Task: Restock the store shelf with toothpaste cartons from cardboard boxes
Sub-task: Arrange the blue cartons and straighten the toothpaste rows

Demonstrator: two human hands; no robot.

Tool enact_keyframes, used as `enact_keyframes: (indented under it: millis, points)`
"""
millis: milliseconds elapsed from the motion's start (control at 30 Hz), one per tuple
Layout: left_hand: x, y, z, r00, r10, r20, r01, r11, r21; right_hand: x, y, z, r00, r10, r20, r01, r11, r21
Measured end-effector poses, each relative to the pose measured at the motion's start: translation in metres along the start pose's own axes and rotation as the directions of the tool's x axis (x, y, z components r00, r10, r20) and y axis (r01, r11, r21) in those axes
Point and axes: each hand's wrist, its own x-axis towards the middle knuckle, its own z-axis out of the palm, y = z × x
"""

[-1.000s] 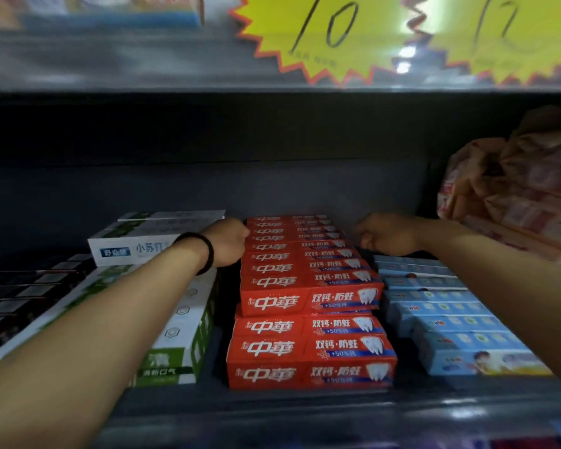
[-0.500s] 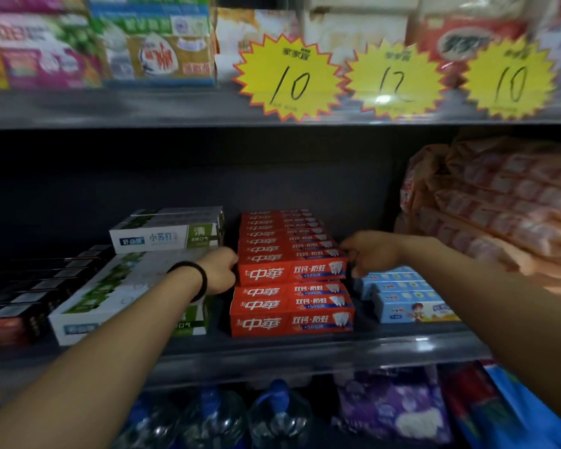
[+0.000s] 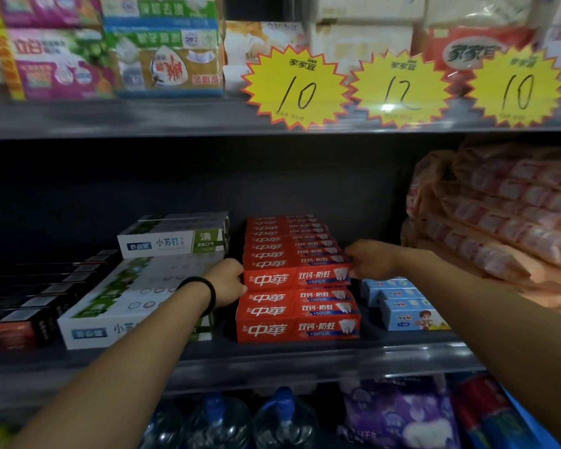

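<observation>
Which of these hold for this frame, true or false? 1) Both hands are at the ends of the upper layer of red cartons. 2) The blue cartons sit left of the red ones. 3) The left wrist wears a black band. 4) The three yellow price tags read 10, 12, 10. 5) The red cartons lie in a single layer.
1) True: the left hand and right hand flank the red cartons.
2) False: the blue cartons sit to their right; white and green cartons are on the left.
3) True: black band.
4) True: yellow price tags.
5) False: they are stacked in two layers.
</observation>
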Motion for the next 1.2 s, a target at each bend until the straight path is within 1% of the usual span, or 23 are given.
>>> enact_keyframes:
  millis: [133,267,367,500,633,700,800,900,1067,1200]
  points:
    - [0.004,-0.003,-0.004,0.999,-0.024,-0.025,0.024,0.999,-0.023,0.004,-0.006,0.000,0.999,-0.035,0.004,0.035,0.999,0.011]
    - [0.005,-0.005,-0.003,0.998,-0.054,-0.043,0.053,0.998,-0.026,0.005,-0.005,0.001,1.000,-0.027,0.008,0.027,0.999,0.033]
    - [0.004,-0.005,-0.005,0.999,-0.039,-0.030,0.040,0.999,0.027,0.004,-0.003,0.000,1.000,-0.004,-0.019,0.004,1.000,-0.022]
    - [-0.001,-0.007,-0.004,0.998,-0.054,-0.017,0.055,0.996,0.074,-0.004,0.001,0.003,0.997,0.069,-0.038,-0.071,0.996,-0.060]
    - [-0.006,-0.008,-0.001,0.999,-0.051,0.019,0.051,0.998,0.039,-0.013,0.001,0.009,0.995,0.096,-0.012,-0.097,0.988,-0.124]
    - [-0.006,-0.008,0.000,0.999,-0.048,0.002,0.048,0.999,0.013,-0.017,0.001,0.010,0.993,0.106,-0.044,-0.110,0.988,-0.110]
    - [-0.003,-0.006,-0.002,0.996,-0.056,-0.072,0.057,0.998,0.010,-0.018,0.000,0.009,0.988,0.110,-0.110,-0.120,0.989,-0.085]
    - [0.001,-0.003,-0.006,0.994,-0.061,-0.092,0.063,0.998,0.024,-0.016,-0.001,0.004,0.986,0.110,-0.126,-0.118,0.991,-0.058]
    - [0.009,0.002,-0.004,0.996,-0.018,-0.086,0.019,1.000,0.011,-0.011,0.001,-0.001,0.990,0.099,-0.100,-0.105,0.993,-0.060]
    - [0.014,0.005,0.001,0.996,-0.001,-0.085,0.003,1.000,0.026,-0.012,0.000,0.000,0.997,0.042,-0.066,-0.041,0.999,0.008]
